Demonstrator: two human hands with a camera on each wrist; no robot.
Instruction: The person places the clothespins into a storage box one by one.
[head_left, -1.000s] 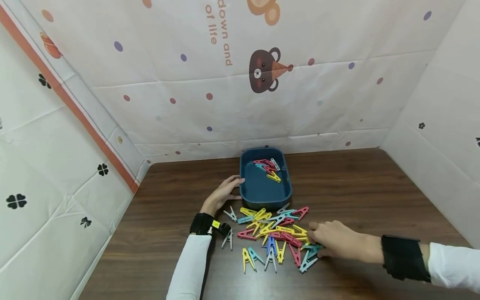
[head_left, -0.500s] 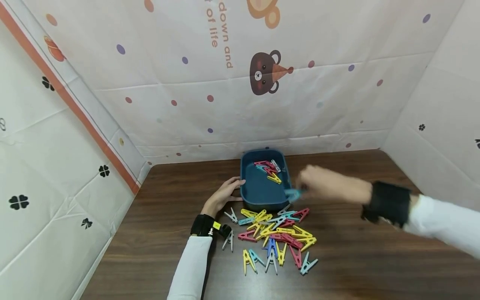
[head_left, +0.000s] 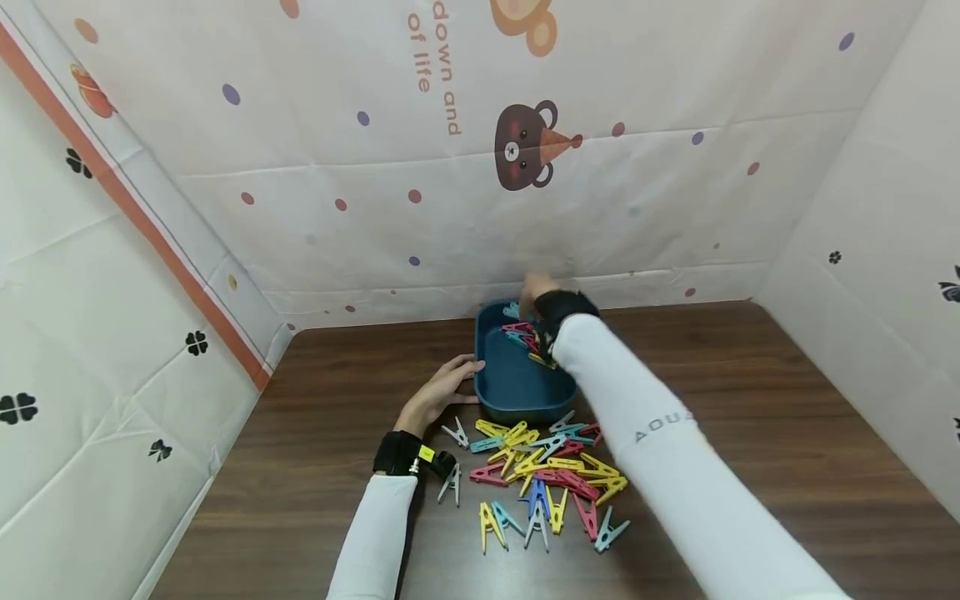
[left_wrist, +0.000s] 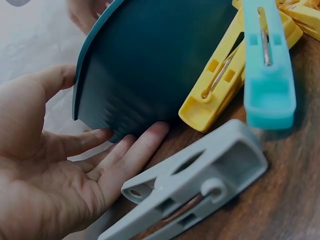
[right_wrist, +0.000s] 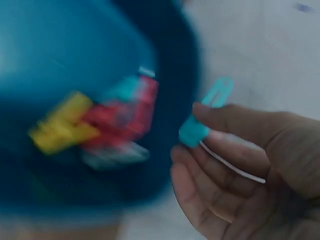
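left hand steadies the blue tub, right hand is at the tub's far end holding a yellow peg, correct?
Not quite. The peg in the right hand is light blue, not yellow; the right wrist view shows it between thumb and fingers. The rest holds: the left hand touches the blue tub and the right hand is at its far end.

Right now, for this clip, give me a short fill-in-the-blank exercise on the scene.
1. The left hand rests against the blue ____'s side.
2. The right hand pinches a ____-coloured clothespin.
3. The pile of clothespins lies on the wooden ____.

Missing words: tray; teal; table.
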